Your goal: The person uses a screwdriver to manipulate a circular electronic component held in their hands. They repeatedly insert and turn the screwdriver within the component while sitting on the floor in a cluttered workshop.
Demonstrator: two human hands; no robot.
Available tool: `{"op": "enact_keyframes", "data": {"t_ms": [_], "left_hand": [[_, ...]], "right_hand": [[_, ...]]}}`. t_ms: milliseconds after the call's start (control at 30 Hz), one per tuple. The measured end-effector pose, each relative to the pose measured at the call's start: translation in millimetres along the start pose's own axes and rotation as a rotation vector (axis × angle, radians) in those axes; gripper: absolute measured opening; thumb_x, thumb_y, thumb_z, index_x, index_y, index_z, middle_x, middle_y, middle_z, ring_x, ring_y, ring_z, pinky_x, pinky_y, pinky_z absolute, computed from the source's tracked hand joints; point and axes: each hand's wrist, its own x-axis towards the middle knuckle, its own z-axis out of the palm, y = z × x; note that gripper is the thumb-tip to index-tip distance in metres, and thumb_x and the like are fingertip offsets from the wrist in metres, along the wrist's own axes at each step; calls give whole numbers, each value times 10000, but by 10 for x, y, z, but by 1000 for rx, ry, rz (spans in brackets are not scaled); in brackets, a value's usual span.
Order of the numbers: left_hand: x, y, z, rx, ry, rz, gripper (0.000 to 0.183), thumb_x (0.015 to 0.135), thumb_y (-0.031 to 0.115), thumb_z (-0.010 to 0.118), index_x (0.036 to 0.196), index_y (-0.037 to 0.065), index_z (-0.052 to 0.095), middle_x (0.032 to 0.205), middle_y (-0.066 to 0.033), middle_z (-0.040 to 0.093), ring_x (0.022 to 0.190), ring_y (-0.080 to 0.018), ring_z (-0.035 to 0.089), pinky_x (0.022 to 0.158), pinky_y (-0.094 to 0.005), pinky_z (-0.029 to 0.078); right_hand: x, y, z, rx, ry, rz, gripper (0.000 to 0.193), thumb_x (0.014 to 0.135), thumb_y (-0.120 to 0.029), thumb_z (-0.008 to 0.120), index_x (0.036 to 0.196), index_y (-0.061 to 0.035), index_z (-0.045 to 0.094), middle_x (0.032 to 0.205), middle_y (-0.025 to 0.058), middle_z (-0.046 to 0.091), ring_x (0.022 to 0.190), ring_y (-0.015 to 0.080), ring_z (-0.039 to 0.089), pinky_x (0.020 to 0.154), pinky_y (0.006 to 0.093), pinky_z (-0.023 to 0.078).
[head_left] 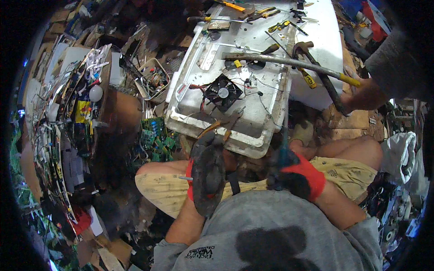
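Note:
My left hand (190, 185), in a red and black glove, is closed around a dark oval piece (208, 176) that hides most of its fingers. A thin metal pin (185, 178) sticks out beside it. My right hand (304, 175), gloved the same way, is closed on a screwdriver (284, 151) with a teal handle; its thin shaft seems to point away from me, blurred. Just beyond my left hand, pliers (229, 124) with orange-brown handles rest over the near edge of a white plastic panel (248, 140). A black cooling fan (223, 92) with wires lies on that panel.
A long metal bar (289, 62) and a hammer (318, 72) lie across the panel's right side. Yellow-handled pliers (264, 13) and screwdrivers lie farther back. Another person's grey-clothed limb (393, 67) reaches in from the right. Green circuit boards (158, 135) and stacked scrap (77, 113) stand at left.

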Motion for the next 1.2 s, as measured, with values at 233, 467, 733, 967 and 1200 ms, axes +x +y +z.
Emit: {"op": "enact_keyframes", "data": {"t_ms": [233, 467, 733, 967, 1200], "left_hand": [[-84, 97, -13, -75, -25, -123, 467, 988, 268, 522, 1417, 112, 421, 1265, -115, 581, 1106, -230, 608, 866, -370, 557], [129, -113, -368, 441, -46, 57, 459, 989, 298, 536, 1384, 74, 469, 1242, -108, 599, 1065, -208, 615, 868, -343, 528], [209, -170, -400, 923, 104, 249, 340, 974, 236, 585, 1249, 37, 613, 1063, -52, 663, 923, -117, 605, 788, -276, 492], [185, -132, -205, 925, 105, 233, 349, 977, 196, 580, 1276, 16, 582, 1153, -64, 630, 1030, -157, 588, 897, -278, 466], [164, -94, -61, 944, 224, 167, 327, 981, 167, 569, 1278, 32, 588, 1140, -55, 629, 1008, -130, 580, 855, -259, 468]], "right_hand": [[833, 127, 454, -213, 79, -245, 325, 851, -137, 709, 1134, -17, 604, 990, 40, 663, 905, 141, 606, 802, 306, 497], [889, 172, 681, -136, 59, -284, 242, 875, -131, 687, 1085, -27, 628, 980, 44, 679, 899, 141, 623, 805, 302, 502], [982, 228, 544, 134, -22, -130, 171, 887, -102, 668, 1043, -39, 636, 955, 41, 677, 846, 148, 646, 727, 309, 538], [1065, 261, 432, 99, -12, -157, 170, 874, -95, 681, 1025, -32, 636, 930, 44, 670, 822, 144, 637, 739, 304, 530], [1309, -145, 198, -141, 149, -480, 244, 877, -117, 684, 1098, -23, 637, 948, 35, 676, 838, 114, 609, 760, 293, 512]]}}
